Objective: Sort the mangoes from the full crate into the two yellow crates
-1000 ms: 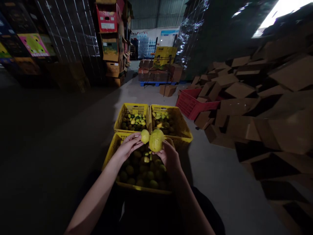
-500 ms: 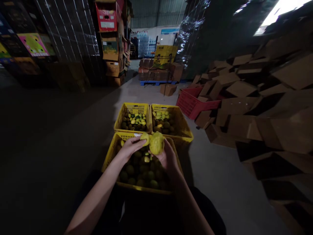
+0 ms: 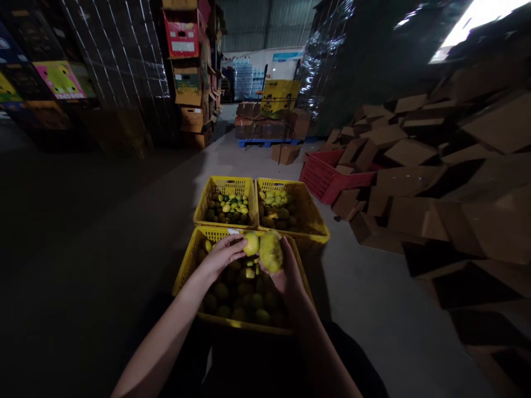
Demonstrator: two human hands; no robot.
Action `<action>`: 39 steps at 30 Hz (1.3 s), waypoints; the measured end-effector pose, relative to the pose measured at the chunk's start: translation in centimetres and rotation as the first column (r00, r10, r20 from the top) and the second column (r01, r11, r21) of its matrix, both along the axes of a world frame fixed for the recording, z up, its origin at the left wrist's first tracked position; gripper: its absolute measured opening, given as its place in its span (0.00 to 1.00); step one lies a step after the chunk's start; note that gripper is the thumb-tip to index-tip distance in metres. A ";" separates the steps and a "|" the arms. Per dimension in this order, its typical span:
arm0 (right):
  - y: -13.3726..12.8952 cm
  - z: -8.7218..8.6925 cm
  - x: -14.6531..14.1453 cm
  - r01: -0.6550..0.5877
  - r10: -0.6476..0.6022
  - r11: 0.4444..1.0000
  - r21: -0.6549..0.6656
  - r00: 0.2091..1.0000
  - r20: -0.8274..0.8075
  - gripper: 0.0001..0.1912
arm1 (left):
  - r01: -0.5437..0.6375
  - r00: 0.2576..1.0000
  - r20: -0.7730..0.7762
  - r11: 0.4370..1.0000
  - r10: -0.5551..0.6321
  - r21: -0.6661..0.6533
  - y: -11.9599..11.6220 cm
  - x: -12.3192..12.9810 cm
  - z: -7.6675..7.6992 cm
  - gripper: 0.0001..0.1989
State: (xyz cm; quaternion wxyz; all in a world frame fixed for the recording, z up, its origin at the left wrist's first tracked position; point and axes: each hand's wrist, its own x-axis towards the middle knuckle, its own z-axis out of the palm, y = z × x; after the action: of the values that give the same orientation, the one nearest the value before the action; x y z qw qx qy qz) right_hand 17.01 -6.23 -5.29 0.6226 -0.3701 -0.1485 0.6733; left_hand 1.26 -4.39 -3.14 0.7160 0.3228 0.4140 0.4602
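Observation:
Over the near yellow crate point(image 3: 188, 260), my left hand point(image 3: 223, 255) grips a small, round yellow lemon point(image 3: 251, 244) with its fingertips. Just beside it, my right hand point(image 3: 289, 272) is closed around a larger, bumpy yellow-green lemon point(image 3: 271, 252) that shows dark blemishes. Many green and yellow fruits point(image 3: 244, 298) lie in the near crate below, mostly in shadow. Behind it stand a left rear yellow crate point(image 3: 203, 199) with small yellow and green lemons point(image 3: 232, 204), and a right rear yellow crate point(image 3: 317, 215) with more fruit point(image 3: 277, 202).
A red crate point(image 3: 327, 182) tips against a large heap of brown cardboard boxes point(image 3: 410, 182) on the right. A blue pallet point(image 3: 269, 142) bears boxes farther back. Stacked cartons point(image 3: 188, 83) rise at the back left. Grey floor point(image 3: 124, 221) surrounds the yellow crates.
The large lemon has turned in my right hand, now showing its dark blemishes. Both hands have shifted slightly, the lemons a little lower and to the right in view.

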 end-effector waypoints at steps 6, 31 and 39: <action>0.4 -1.0 0.2 0.040 -0.043 0.997 0.070 0.998 0.049 0.15 | -0.042 0.998 0.046 0.998 0.045 -0.056 0.0 0.0 0.2 0.09; 0.1 0.3 0.1 -0.044 0.043 0.998 0.041 0.999 0.024 0.17 | 0.086 0.984 -0.177 0.956 -0.036 0.279 -0.5 0.2 0.4 0.22; -0.2 0.9 0.0 -0.036 0.036 0.999 0.027 0.999 0.003 0.15 | 0.085 0.977 -0.211 0.946 -0.018 0.313 -0.4 -0.2 0.7 0.22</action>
State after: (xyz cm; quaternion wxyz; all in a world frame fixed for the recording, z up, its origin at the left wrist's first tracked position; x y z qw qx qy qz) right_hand 17.05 -6.42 -4.44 0.6151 -0.3598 -0.1651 0.6819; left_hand 1.08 -4.76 -2.41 0.6192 0.4911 0.3971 0.4666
